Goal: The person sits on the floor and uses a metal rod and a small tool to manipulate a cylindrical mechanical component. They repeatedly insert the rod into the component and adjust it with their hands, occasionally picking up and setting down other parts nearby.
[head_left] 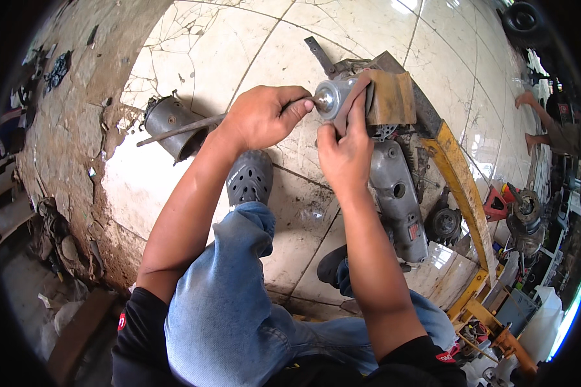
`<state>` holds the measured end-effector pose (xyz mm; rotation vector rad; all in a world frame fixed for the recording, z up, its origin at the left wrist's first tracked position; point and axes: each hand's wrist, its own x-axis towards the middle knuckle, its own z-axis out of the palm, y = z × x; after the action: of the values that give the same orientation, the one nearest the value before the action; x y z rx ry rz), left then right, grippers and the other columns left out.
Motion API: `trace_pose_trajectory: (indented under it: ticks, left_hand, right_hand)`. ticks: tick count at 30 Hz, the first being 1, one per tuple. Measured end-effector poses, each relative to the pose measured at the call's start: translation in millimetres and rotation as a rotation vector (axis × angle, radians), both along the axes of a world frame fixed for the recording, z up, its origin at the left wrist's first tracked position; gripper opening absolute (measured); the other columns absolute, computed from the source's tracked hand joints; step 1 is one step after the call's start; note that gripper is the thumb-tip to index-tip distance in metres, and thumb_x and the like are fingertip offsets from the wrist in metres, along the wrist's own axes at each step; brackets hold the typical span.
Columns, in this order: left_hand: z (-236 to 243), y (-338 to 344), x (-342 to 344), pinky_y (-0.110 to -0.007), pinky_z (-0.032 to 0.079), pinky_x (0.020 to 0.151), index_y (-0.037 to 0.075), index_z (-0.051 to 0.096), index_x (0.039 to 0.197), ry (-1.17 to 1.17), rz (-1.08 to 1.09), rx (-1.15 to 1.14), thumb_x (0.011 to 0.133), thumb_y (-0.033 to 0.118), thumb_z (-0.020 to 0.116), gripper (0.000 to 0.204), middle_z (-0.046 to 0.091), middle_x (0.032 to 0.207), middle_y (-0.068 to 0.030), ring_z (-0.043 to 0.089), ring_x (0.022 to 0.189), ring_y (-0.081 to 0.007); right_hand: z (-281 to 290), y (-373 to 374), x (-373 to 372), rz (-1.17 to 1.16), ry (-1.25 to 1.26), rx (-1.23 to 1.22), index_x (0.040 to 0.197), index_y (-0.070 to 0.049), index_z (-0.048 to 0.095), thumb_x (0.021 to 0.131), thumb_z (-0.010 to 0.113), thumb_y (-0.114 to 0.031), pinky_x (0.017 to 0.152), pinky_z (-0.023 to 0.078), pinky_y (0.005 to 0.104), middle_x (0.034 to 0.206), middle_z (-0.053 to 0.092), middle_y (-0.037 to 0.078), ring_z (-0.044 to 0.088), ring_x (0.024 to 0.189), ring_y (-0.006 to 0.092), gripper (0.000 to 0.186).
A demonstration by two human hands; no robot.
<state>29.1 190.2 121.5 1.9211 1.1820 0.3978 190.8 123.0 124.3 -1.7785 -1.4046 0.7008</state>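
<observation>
My left hand (pixel 258 116) is closed round a thin dark rod (pixel 181 129), whose free end sticks out to the left. Its thumb and forefinger pinch near the narrow end of a shiny silver, cup-shaped metal part (pixel 330 97). On the other side, my right hand (pixel 347 151) presses a folded brown sheet that looks like sandpaper (pixel 392 98) round that part. The fingers lie along the sheet and hide some of the metal. Below the rod, a dark cylindrical metal housing (pixel 174 121) rests on the tiles.
A grey engine cover (pixel 399 193) lies right of my right forearm. Past it stands a yellow metal frame (pixel 461 187) with a long beam. Loose machine parts (pixel 445 222) are nearby. Rough dirt ground (pixel 77 142) borders the tiles at left. Another person's limbs (pixel 539 119) show at far right.
</observation>
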Motion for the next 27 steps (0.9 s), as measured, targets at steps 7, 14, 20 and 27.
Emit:
trace_pose_trajectory:
  ticks: [7, 14, 20, 27]
  left_hand:
    - [1.7, -3.1, 0.9, -0.046, 0.05, 0.072, 0.015, 0.069, 0.109, 0.012, 0.02, 0.019, 0.097, 0.043, 0.051, 0.036, 0.069, 0.08, -0.0157, 0.065, 0.082, -0.0381]
    - [-0.1, -2.6, 0.3, -0.046, 0.05, 0.072, 0.014, 0.07, 0.108, 0.003, 0.031, 0.021, 0.097, 0.042, 0.051, 0.035, 0.068, 0.079, -0.0159, 0.065, 0.082, -0.0377]
    - [5.1, -3.3, 1.1, -0.045, 0.05, 0.071, 0.015, 0.07, 0.108, 0.009, 0.024, 0.02, 0.096, 0.042, 0.052, 0.034, 0.068, 0.078, -0.0149, 0.065, 0.08, -0.0371]
    - [1.7, -3.3, -0.5, -0.045, 0.051, 0.071, 0.017, 0.071, 0.106, 0.003, 0.045, 0.024, 0.095, 0.043, 0.053, 0.033, 0.069, 0.078, -0.0134, 0.065, 0.08, -0.0363]
  right_hand:
    - [-32.8, -72.8, -4.1, 0.024, -0.083, 0.148, 0.147, 0.005, 0.033, 0.084, 0.056, -0.005, 0.057, 0.054, 0.0394, 0.074, 0.067, 0.024, 0.069, 0.063, 0.0348, 0.067]
    - [-6.8, -23.1, 3.9, -0.019, -0.213, 0.072, 0.144, 0.002, 0.039, 0.087, 0.054, -0.011, 0.052, 0.053, 0.0448, 0.064, 0.064, 0.022, 0.066, 0.056, 0.0376, 0.061]
    - [11.5, -21.7, 28.0, -0.003, -0.249, -0.074, 0.14, -0.003, 0.047, 0.089, 0.053, -0.016, 0.059, 0.054, 0.046, 0.07, 0.067, 0.02, 0.068, 0.064, 0.0391, 0.053]
    - [41.0, -15.8, 49.2, -0.039, -0.144, -0.009, 0.128, -0.006, 0.058, 0.091, 0.057, -0.015, 0.074, 0.053, 0.0399, 0.095, 0.07, 0.021, 0.069, 0.08, 0.0348, 0.038]
